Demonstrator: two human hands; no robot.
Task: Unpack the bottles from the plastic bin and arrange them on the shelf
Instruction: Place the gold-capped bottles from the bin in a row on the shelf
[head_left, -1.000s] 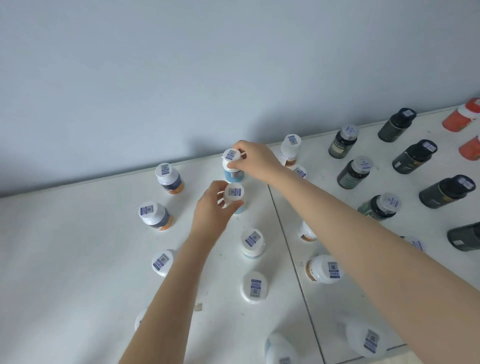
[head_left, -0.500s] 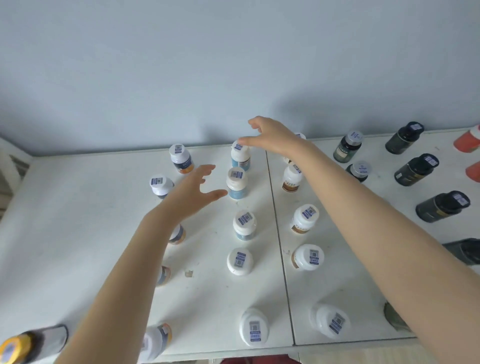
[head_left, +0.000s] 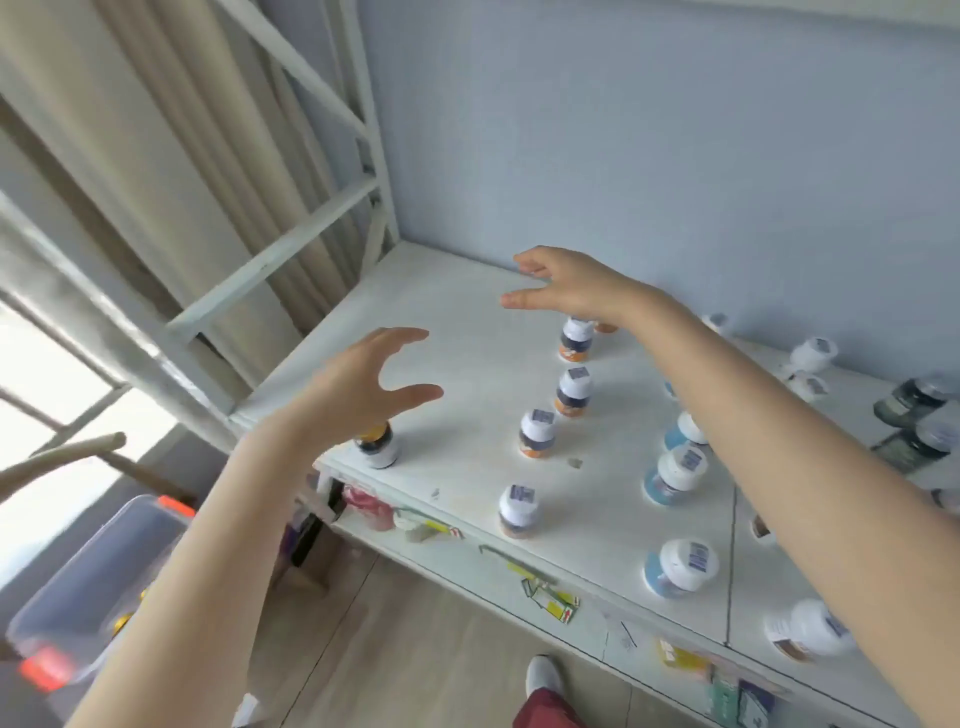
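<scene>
Left hand (head_left: 363, 384) and right hand (head_left: 566, 291) hover spread (empty); a low sweep risks toppling the yellow-capped bottle (head_left: 378, 448) at the left hand's 6 o'clock.

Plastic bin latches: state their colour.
Orange-red latches on the clear plastic bin, seen in the head view.

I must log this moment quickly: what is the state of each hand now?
Left hand: open, fingers spread, holding nothing.
Right hand: open, holding nothing.
</scene>
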